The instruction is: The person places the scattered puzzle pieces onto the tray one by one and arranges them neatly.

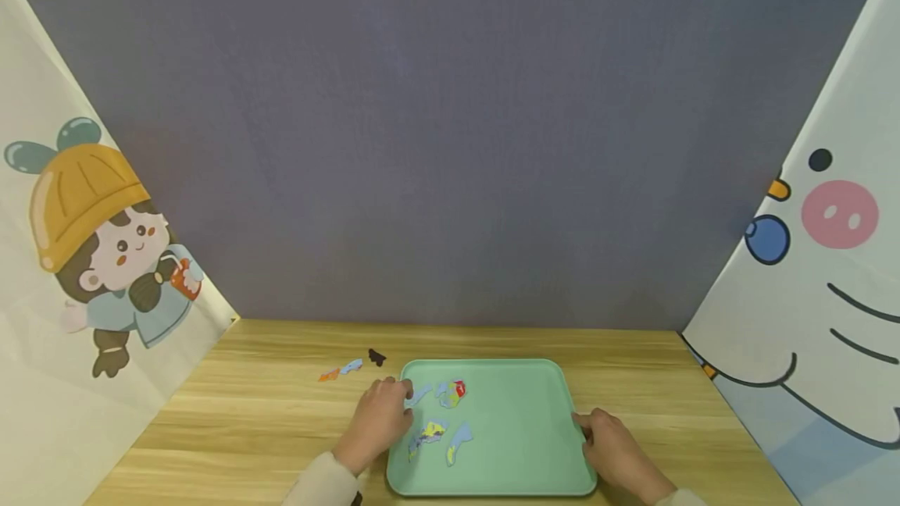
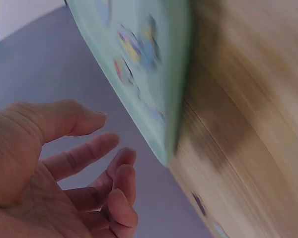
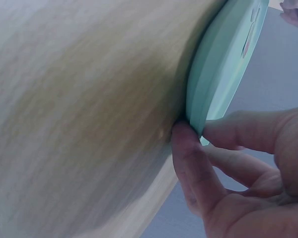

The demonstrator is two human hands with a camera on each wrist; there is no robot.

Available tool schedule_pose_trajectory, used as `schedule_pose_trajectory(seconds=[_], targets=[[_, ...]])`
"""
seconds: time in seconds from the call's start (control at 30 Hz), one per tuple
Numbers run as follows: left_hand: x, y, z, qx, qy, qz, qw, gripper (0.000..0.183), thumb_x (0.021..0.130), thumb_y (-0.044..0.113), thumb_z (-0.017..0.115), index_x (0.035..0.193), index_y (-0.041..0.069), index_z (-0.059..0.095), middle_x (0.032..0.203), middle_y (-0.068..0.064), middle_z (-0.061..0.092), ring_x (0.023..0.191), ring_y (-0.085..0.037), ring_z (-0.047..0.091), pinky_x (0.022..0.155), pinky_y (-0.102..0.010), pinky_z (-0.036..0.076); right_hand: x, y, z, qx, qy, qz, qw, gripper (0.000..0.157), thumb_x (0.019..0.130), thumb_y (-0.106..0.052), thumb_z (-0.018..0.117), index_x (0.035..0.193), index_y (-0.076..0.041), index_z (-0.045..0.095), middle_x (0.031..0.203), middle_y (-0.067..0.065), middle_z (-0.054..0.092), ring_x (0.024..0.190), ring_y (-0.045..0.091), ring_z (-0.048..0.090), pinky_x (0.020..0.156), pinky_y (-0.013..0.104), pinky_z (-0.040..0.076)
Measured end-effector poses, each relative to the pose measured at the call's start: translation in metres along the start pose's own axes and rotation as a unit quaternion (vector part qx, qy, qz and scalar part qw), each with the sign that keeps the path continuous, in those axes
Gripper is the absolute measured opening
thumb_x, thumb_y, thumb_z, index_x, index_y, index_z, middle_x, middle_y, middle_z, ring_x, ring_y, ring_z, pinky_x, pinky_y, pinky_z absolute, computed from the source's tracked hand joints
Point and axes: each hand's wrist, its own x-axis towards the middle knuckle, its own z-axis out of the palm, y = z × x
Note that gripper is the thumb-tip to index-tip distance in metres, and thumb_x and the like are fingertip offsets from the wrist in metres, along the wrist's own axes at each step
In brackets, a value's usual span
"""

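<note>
A light green rectangular tray [image 1: 520,432] lies on the wooden table, bearing several flat, irregular pieces on its left half. Among them are a light blue and yellow piece [image 1: 459,442] and a piece with a red patch [image 1: 457,391]. At the tray's right side, my right hand [image 1: 617,443] pinches the rim between thumb and fingers, as the right wrist view shows. My left hand [image 1: 380,422] hovers by the tray's left edge. In the left wrist view its fingers [image 2: 82,156] are loosely bent with nothing between them, apart from the tray.
Left of the tray's far corner, a black piece [image 1: 376,357], a light blue piece [image 1: 351,366] and an orange piece [image 1: 329,375] lie on the wooden table [image 1: 232,412]. A grey wall [image 1: 450,178] stands behind, with printed cloth panels on both sides.
</note>
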Motion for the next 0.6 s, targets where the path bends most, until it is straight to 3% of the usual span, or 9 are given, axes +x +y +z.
schedule_pose_trajectory(seconds=[0.33, 0.47, 0.6], targets=[[-0.008, -0.054, -0.017, -0.007, 0.025, -0.029, 0.9992, 0.023, 0.07, 0.002, 0.078, 0.091, 0.001, 0.067, 0.083, -0.014, 0.066, 0.059, -0.016, 0.053, 0.053, -0.034, 0.047, 0.0, 0.0, -0.002, 0.01, -0.004, 0.01, 1.0, 0.04, 0.076, 0.017, 0.055, 0.116, 0.017, 0.056, 0.077, 0.006, 0.049, 0.067, 0.017, 0.044, 0.057, 0.025, 0.043], [-0.01, -0.073, -0.019, -0.006, 0.035, -0.055, 0.9979, 0.024, 0.07, -0.001, 0.077, 0.093, 0.0, 0.067, 0.089, -0.019, 0.065, 0.066, -0.024, 0.057, 0.058, -0.04, 0.05, 0.0, -0.001, -0.002, 0.006, -0.005, 0.011, 1.0, 0.039, 0.077, 0.016, 0.054, 0.116, 0.017, 0.056, 0.076, 0.005, 0.048, 0.067, 0.017, 0.043, 0.057, 0.024, 0.043], [-0.009, -0.092, -0.021, -0.007, 0.036, -0.082, 0.9959, 0.028, 0.072, -0.003, 0.075, 0.099, -0.002, 0.066, 0.089, -0.016, 0.062, 0.072, -0.028, 0.056, 0.061, -0.043, 0.049, 0.0, -0.002, -0.001, 0.006, -0.004, 0.007, 1.0, 0.039, 0.077, 0.016, 0.054, 0.116, 0.018, 0.056, 0.075, 0.005, 0.048, 0.066, 0.017, 0.043, 0.057, 0.025, 0.043]])
